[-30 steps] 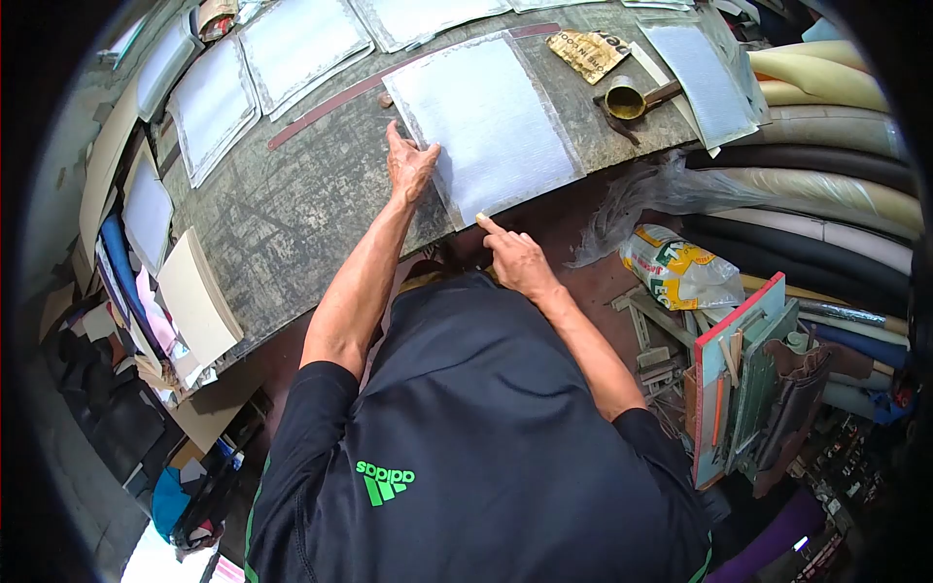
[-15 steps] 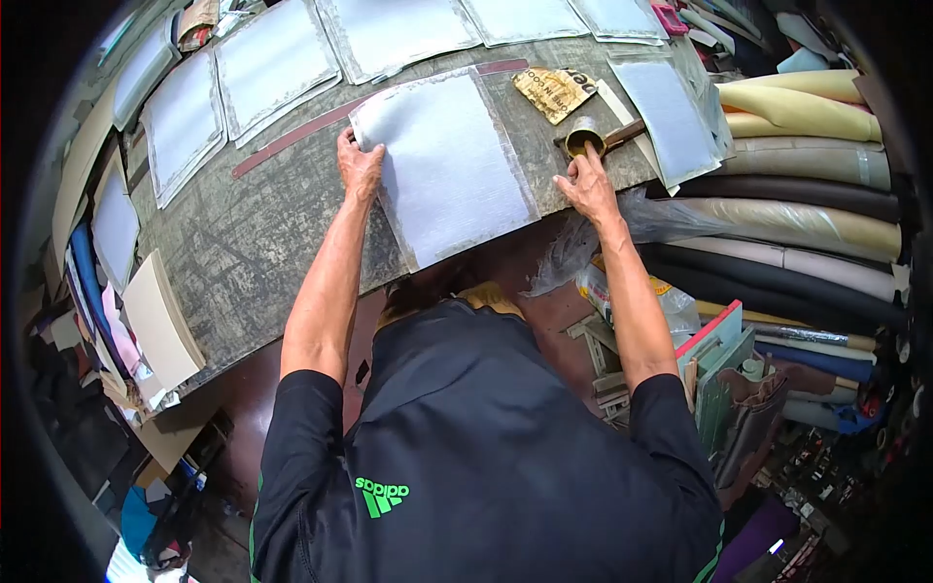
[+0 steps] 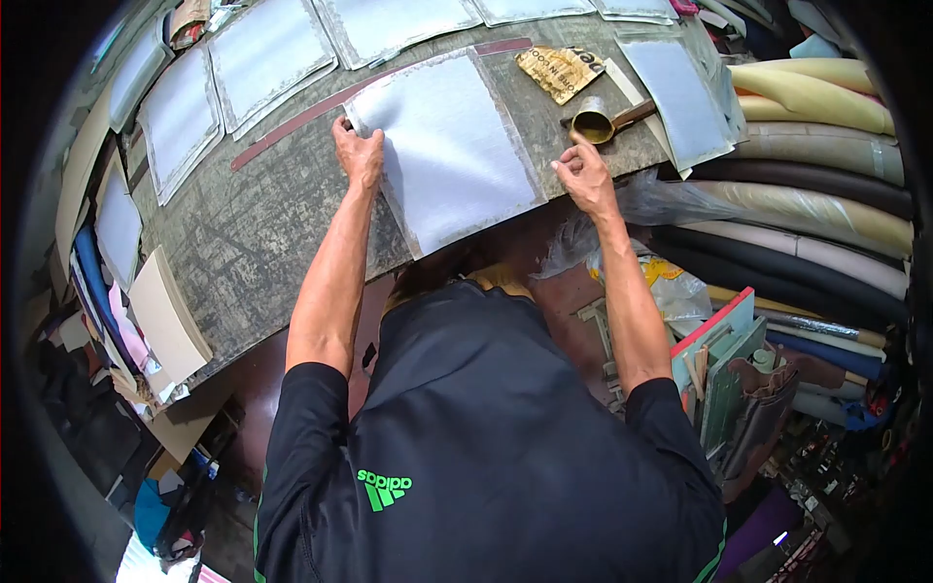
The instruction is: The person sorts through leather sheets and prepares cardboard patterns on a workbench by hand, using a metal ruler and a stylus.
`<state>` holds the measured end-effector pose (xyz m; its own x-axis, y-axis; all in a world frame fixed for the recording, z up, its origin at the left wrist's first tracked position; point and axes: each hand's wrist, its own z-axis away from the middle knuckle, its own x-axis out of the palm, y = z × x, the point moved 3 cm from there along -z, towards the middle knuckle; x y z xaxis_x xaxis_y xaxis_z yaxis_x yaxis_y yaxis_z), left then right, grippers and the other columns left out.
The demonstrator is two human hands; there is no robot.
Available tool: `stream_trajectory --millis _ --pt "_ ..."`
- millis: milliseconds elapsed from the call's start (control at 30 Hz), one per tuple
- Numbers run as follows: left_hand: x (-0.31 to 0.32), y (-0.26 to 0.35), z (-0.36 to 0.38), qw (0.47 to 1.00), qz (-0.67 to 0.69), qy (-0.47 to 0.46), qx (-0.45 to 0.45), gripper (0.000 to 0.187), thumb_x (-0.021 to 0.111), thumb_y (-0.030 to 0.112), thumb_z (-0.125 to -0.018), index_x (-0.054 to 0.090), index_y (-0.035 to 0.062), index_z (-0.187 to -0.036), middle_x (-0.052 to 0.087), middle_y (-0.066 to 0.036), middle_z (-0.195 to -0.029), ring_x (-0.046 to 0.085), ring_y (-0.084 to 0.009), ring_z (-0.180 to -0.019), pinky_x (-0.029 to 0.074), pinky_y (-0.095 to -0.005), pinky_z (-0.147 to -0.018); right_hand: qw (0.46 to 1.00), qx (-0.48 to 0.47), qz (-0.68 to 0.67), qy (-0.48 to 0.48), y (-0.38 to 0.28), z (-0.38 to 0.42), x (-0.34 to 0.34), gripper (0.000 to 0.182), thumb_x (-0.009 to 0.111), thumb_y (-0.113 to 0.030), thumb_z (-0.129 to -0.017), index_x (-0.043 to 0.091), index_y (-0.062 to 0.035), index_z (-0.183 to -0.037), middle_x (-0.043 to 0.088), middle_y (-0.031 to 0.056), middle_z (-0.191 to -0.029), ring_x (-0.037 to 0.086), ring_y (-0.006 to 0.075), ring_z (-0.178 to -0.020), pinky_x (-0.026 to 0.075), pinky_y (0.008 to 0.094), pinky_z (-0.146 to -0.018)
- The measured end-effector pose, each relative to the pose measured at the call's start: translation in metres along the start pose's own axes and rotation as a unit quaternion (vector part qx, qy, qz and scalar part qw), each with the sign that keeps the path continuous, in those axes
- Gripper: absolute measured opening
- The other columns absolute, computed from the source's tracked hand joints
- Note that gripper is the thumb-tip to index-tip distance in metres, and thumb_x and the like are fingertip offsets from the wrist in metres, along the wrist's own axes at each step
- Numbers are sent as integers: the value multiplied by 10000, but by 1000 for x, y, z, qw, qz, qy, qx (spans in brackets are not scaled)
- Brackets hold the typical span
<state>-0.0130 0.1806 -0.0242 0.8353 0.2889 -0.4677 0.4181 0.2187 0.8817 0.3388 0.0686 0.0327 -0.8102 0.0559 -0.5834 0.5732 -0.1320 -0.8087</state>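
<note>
In the head view a whitish sheet with grey edges [image 3: 457, 146] lies on the worn workbench, its near corner reaching over the front edge. My left hand [image 3: 360, 155] pinches the upper left edge of this sheet between thumb and fingers, lifting it slightly. A small metal cup [image 3: 591, 124] with yellowish stuff inside is tipped towards me on the bench. Just below its rim is my right hand [image 3: 585, 183], index finger pointing up towards the cup, the others loosely curled, with nothing visible held.
Similar pale sheets [image 3: 267, 63] lie along the back of the scratched workbench [image 3: 258, 228]. A long reddish strip [image 3: 311, 115] and a stained piece of printed paper [image 3: 559, 74] lie nearby. Rolls of material [image 3: 816, 141] are stacked at the right; board pieces [image 3: 165, 316] sit at the left.
My right index finger has come out of the cup and drawn back towards me. My left hand keeps its hold on the sheet's edge. The view has shifted slightly.
</note>
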Motion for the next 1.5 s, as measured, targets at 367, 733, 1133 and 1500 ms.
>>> stream_trajectory --millis 367,733,1133,1500 --pt "0 -1 -9 997 -34 3 -63 653 693 144 -623 432 -11 -1202 574 -195 -1070 569 -313 -1007 437 -367 -904 952 69 -294 60 22 112 67 216 560 17 -826 495 -27 -1028 476 175 -1283 554 156 -1021 458 216 -756" --pt "-1 -16 -17 998 -27 -53 28 672 713 156 -697 368 -42 -1240 582 -197 -1046 601 -252 -902 480 -341 -805 987 -139 15 -78 -41 152 135 302 567 -5 -731 536 -43 -1030 477 128 -1337 553 276 -1008 446 355 -791" --pt "-36 -2 45 985 -66 -157 21 780 650 167 -732 230 -20 -1362 604 -168 -909 611 -258 -793 501 -360 -715 977 -98 184 -39 -57 166 185 254 533 9 -695 513 -28 -946 261 126 -1482 549 279 -796 443 398 -651" --pt "-47 -16 48 949 149 -275 -40 699 512 -3 -757 181 -72 -1369 602 -136 -969 567 -165 -789 474 -272 -697 938 -137 313 -49 -73 165 182 193 548 -5 -713 548 -54 -899 312 59 -1469 514 222 -728 401 363 -641"
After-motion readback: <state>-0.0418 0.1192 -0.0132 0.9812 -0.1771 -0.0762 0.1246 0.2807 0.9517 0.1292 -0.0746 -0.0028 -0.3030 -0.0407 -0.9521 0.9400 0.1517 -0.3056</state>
